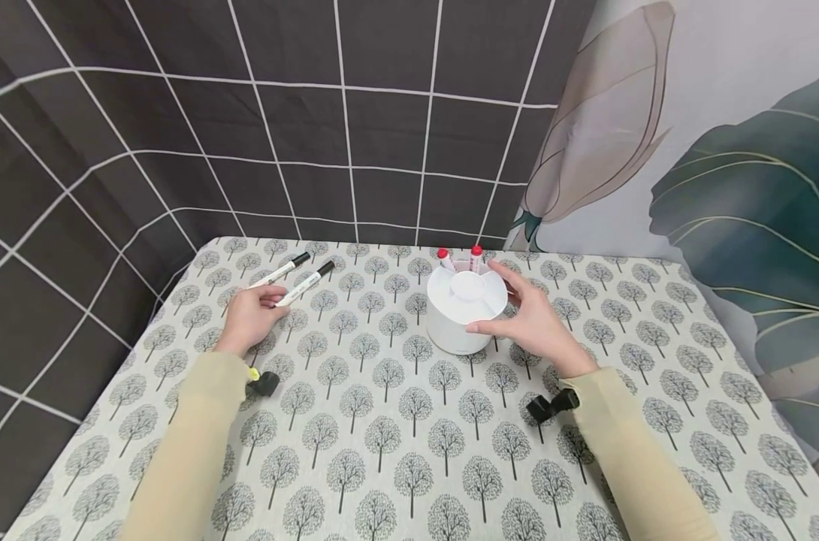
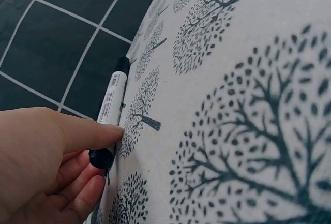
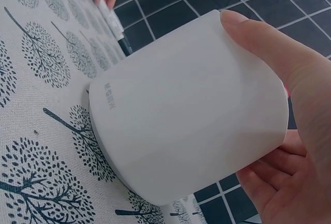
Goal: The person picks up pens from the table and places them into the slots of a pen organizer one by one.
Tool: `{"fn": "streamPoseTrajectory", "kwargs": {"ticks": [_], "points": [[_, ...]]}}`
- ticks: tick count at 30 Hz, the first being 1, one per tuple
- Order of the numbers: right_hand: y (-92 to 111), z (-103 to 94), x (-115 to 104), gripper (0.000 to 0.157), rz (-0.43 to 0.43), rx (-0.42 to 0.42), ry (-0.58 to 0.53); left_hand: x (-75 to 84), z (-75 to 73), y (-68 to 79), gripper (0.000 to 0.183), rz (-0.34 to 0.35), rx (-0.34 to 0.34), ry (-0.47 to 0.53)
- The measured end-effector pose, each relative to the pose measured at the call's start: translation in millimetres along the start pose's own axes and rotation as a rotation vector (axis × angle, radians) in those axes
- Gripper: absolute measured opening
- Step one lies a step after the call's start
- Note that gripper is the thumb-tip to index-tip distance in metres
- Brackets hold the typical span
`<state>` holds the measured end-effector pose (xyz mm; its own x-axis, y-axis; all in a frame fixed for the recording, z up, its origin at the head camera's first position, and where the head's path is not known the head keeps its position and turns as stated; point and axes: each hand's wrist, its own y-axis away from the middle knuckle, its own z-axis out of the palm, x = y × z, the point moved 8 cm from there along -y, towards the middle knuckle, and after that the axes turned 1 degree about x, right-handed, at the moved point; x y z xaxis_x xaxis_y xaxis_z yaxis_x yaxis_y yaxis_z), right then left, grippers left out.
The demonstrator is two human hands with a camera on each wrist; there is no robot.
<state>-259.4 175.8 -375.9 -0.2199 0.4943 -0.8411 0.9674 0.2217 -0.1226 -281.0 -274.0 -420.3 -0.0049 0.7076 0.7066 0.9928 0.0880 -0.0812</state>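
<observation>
On the left side of the table in the head view, my left hand [image 1: 250, 315] pinches the tail end of a white marker [image 1: 306, 284] with a black cap. The left wrist view shows the thumb over this marker [image 2: 111, 100] and the fingertips below its black end. A second black-capped marker [image 1: 281, 270] lies just beyond it. My right hand [image 1: 534, 323] grips a round white pen holder [image 1: 460, 327] from its right side, thumb at the near rim and fingers behind. Two red-capped markers [image 1: 475, 259] stand in the holder's back compartments.
The table is covered by a cloth with a tree print [image 1: 382, 436]. A dark curtain with white grid lines [image 1: 389, 135] hangs behind and to the left. At the right hangs a pale leaf-print curtain [image 1: 720, 188]. Black wrist cameras [image 1: 551, 406] sit by both sleeves.
</observation>
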Motion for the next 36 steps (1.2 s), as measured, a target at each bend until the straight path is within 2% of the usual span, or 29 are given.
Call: {"fn": "streamPoseTrajectory", "kwargs": {"ticks": [7,11,21,30,36], "points": [[0,1.0,1,0.112,-0.006,0.001,-0.004,-0.3,-3.0,1.4,0.031,-0.01,0.026,-0.014],[0,0.6,1,0.113,-0.006,0.006,-0.003,-1.2,-4.8,2.0,0.029,-0.03,0.028,0.01],[0,0.2,1,0.111,-0.002,0.001,-0.006,8.7,-12.6,3.5,0.03,-0.017,0.075,0.046],[1,1.3,0,0.111,-0.005,-0.007,-0.016,28.5,-14.6,8.2,0.033,-0.002,0.143,0.191],[-1,0.9,1,0.111,-0.017,-0.007,-0.029,46.9,-13.4,8.6,0.035,0.016,0.163,0.348]]}}
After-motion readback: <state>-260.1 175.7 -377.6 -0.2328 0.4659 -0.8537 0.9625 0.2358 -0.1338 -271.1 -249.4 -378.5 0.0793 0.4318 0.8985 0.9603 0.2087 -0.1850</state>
